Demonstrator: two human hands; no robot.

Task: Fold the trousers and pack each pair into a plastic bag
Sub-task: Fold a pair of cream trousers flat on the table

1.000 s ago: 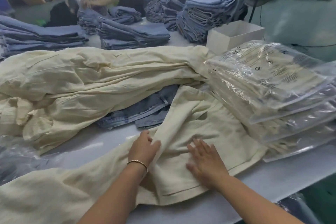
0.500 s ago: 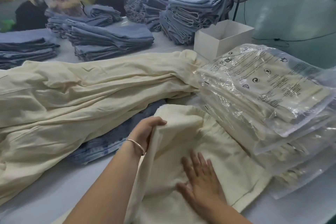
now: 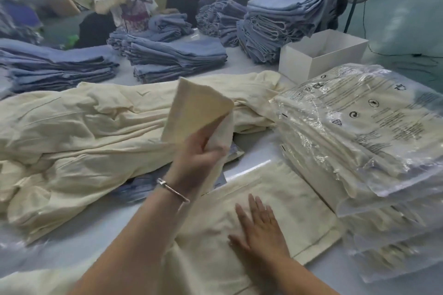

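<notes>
The top plastic bag [image 3: 374, 122] of the stack at the right carries blocks of small black print, too fine to read, and a few round and triangular symbols beside them; no brand name can be made out. Each bag in that stack holds a folded cream garment, and the stack sits just beside the pair being worked.

The cream trousers [image 3: 271, 201] lie on the pale surface [image 3: 254, 151] in front of the person, a flat folded part spread out with a stitched hem along its right edge. The right hand [image 3: 261, 230] rests on this part, palm down, fingers straight and spread. The left hand [image 3: 199, 158], with a thin bangle [image 3: 173, 189] at the wrist, is raised above the surface, its fingers curled round a bunched end of the same cream cloth, which stands up above the fist as a pointed flap.

To the left, a loose heap of cream trousers [image 3: 84, 132] stretches across the surface, with a bit of blue denim showing beneath it. Behind it are stacks of folded blue jeans [image 3: 177, 60] and an open white box [image 3: 321, 52].
</notes>
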